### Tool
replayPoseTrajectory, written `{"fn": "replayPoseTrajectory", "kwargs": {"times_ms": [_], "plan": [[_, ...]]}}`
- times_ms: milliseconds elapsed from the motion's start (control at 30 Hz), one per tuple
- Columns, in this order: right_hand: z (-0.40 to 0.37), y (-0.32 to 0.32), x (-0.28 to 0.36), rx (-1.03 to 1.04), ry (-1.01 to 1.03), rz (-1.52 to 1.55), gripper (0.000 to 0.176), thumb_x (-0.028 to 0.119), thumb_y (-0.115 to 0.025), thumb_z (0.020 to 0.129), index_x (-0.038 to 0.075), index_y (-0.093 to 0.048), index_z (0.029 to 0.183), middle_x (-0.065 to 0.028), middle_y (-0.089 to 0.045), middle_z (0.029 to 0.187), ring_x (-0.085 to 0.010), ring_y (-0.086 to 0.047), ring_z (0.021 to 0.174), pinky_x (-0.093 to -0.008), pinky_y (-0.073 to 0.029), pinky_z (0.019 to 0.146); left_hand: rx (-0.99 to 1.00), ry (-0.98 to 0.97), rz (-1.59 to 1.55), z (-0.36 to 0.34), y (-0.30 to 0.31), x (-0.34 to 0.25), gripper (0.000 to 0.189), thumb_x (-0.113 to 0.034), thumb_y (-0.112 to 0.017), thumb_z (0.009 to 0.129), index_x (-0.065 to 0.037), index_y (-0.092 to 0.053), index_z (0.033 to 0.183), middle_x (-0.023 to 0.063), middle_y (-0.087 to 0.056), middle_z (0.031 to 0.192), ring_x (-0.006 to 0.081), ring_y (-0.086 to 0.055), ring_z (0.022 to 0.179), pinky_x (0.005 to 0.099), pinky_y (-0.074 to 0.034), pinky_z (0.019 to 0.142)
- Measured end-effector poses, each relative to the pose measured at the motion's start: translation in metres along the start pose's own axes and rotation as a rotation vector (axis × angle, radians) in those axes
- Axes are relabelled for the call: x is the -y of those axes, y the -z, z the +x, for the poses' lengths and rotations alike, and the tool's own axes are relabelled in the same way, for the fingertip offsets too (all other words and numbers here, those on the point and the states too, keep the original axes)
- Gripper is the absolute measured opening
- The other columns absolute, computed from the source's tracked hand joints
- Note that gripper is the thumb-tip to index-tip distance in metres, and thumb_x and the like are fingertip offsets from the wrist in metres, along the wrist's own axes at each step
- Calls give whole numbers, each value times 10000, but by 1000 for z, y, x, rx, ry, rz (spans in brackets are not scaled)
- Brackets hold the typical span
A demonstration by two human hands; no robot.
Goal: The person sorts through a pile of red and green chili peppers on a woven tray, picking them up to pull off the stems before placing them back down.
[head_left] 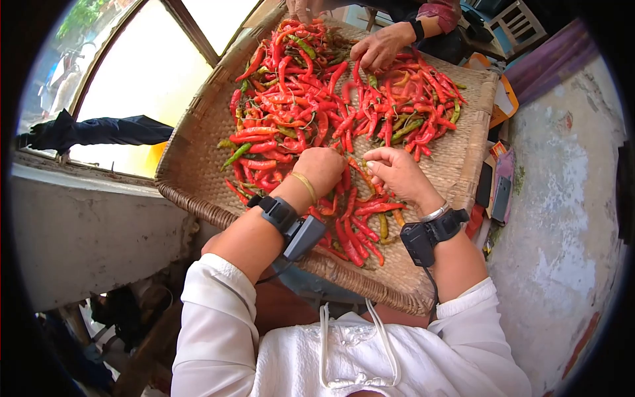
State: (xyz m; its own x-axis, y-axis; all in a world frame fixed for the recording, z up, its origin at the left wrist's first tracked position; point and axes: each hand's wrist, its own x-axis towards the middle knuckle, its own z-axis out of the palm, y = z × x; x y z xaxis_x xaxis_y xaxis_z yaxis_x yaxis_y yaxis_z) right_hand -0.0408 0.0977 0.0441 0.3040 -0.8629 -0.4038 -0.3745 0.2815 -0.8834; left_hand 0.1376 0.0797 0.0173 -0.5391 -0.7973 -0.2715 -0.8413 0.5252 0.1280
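Most chilies (pixel 297 106) still lie mixed, red with green, across the woven tray (pixel 198 198) (little looks sorted). At its near rim, the left hand (pixel 321 169) is clenched among them and the right hand (pixel 397 173) pinches one.

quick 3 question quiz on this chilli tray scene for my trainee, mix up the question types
1. True or false: the woven tray holds only red chillies.
2. The gold bangle is on which of the wearer's wrists? A left, B right, C neither.
3. Fill in: another person's hand rests on the chillies at the tray's ___ side (near or far).

Key:
1. False, there are green ones too.
2. A.
3. far.
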Motion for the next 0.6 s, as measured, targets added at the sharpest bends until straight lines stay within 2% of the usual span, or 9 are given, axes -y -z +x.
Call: {"fn": "replayPoseTrajectory", "kwargs": {"times_ms": [133, 200, 233, 300, 333, 400, 533, 600], "plan": [[2, -1, -4, 10, 15, -34, 250, 157, -512, 844, 12, -545, 1045, 11, -556, 729, -42, -524, 608, -174, -410, 493, -154, -13, -222, 2, -2, 4, 105, -166, -575, 718, -97, -632, 772, 102, -618, 764, 247, -614, 718, 351, -488, 618], [3, -1, -6, -47, 56, 8, 212, 172, -512, 846, 23, -562, 988, 11, -550, 687, -43, -517, 577, -182, -408, 480, -305, -99, -704, 0, 6, 5, 82, -104, -588, 701, -73, -634, 761, 114, -612, 733, 239, -610, 676, 329, -479, 606], [3, 0, -4, -49, 54, 9, 212, 172, -512, 846, 23, -562, 988, 11, -550, 687, -43, -517, 577, -182, -408, 480, -302, -101, -704, -3, 13, 4, 82, -104, -588, 701, -73, -634, 761, 114, -612, 733, 239, -610, 676, 329, -479, 606], [2, 4, 1, 3, -65, 36, 163, 186, -519, 847, 36, -568, 886, 11, -548, 660, -40, -510, 542, -175, -401, 464, -246, -133, -910, -9, 24, 0, 84, -70, -608, 684, -57, -635, 762, 107, -610, 698, 219, -603, 650, 310, -473, 602], [1, 4, 1, 2, -66, 37, 163, 186, -519, 847, 36, -568, 886, 11, -548, 660, -40, -510, 542, -175, -401, 464, -243, -134, -910, -9, 22, -1, 84, -70, -608, 684, -57, -635, 762, 107, -610, 698, 219, -603, 650, 310, -473, 602], [0, 4, -1, 34, -63, 301, 179, 194, -560, 825, 22, -561, 778, 1, -534, 614, -53, -507, 513, -192, -367, 398, -243, -340, -978, -8, 19, -3, 83, -80, -627, 683, -50, -633, 760, 97, -609, 689, 193, -599, 644, 294, -473, 617], [3, 17, -4, 21, -44, 167, 171, 209, -553, 835, 49, -554, 774, 10, -539, 610, -33, -509, 512, -168, -358, 394, -133, -193, -1038, -7, 17, 0, 92, -94, -608, 700, -54, -632, 779, 95, -610, 711, 221, -604, 675, 312, -477, 635], [3, 28, -1, -185, 42, 503, 174, 230, -550, 844, 62, -544, 797, -1, -560, 636, -43, -529, 520, -168, -394, 411, -302, -163, -657, -1, 9, 8, 108, -116, -593, 715, -61, -632, 799, 89, -609, 703, 261, -602, 715, 346, -479, 650]]}}
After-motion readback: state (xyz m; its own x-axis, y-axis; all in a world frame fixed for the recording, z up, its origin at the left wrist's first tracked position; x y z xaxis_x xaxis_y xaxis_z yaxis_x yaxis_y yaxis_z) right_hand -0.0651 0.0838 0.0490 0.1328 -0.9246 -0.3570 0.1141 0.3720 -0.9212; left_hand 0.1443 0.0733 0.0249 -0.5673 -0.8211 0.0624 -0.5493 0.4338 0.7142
